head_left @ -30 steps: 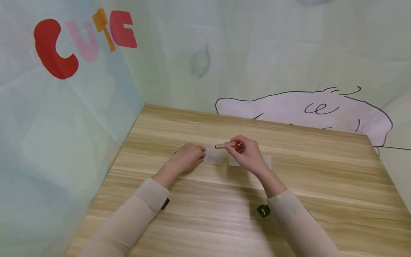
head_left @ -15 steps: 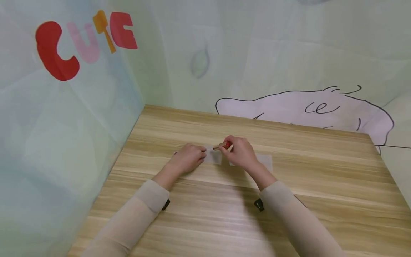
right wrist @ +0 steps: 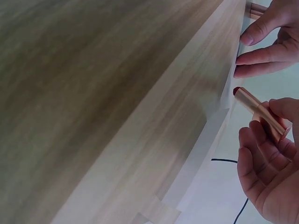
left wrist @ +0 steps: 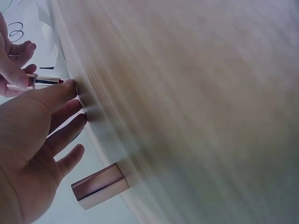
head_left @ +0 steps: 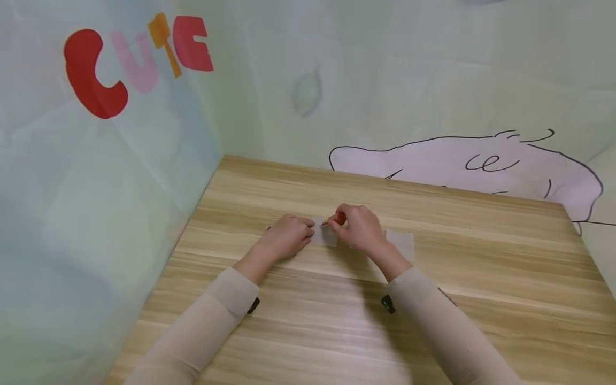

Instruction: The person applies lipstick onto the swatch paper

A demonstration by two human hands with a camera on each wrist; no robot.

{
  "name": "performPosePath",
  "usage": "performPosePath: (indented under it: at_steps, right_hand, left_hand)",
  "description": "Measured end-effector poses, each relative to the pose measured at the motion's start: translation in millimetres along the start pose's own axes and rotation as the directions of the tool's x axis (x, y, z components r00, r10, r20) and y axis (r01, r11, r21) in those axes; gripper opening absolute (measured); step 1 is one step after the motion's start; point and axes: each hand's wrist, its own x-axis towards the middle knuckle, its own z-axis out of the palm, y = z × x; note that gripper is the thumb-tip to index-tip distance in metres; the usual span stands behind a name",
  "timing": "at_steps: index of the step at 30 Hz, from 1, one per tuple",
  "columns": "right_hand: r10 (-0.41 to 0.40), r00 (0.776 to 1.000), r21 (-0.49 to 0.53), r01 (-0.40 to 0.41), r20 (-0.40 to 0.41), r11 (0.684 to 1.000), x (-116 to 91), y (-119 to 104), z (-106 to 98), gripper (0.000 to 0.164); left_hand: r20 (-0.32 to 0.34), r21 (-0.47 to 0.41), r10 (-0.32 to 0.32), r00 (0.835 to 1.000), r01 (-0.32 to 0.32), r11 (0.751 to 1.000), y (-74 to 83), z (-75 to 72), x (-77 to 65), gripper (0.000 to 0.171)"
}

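Observation:
My right hand (head_left: 360,229) pinches a rose-gold lipstick (right wrist: 258,111) between thumb and fingers. Its red tip points down at a small white paper (head_left: 325,236), and in the head view the tip overlaps that sheet. On the paper's left side my left hand (head_left: 289,236) rests its fingertips, the fingers fairly straight and spread in the left wrist view. A shiny rose-gold lipstick cap (left wrist: 100,186) stands on the table just beyond the left hand, which mostly hides it in the head view.
A second white paper (head_left: 401,245) lies to the right, partly covered by the right wrist. The wood-grain table (head_left: 308,331) meets a printed cloth backdrop (head_left: 269,96) at its back and left edges. Dark wrist-camera pieces (head_left: 387,303) show beneath the sleeves.
My right hand has moved slightly left and brought the lipstick down to the left paper, tilting its end downward. The left hand stays in place on the paper; the head view has shifted slightly.

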Motion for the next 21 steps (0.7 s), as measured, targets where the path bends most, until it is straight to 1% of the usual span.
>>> performPosePath:
  at_steps: [6, 13, 21]
  right_hand:
    - [0.01, 1.0, -0.008, -0.01, 0.008, 1.0, 0.9, -0.2, -0.2, 0.021]
    - [0.01, 1.0, -0.008, -0.01, 0.02, 1.0, 3.6, -2.4, -0.8, 0.021]
    - [0.024, 0.998, -0.02, -0.023, 0.054, 1.0, 5.4, -3.5, 0.7, 0.023]
  left_hand:
    - [0.002, -0.012, 0.0, 1.0, 0.0, 1.0, 1.5, -3.0, -0.3, 0.012]
    - [0.015, -0.006, -0.005, 1.0, 0.005, 1.0, 1.8, -4.5, 0.5, 0.013]
    - [0.034, -0.019, -0.018, 0.999, 0.018, 1.0, 2.2, -2.9, 1.0, 0.016]
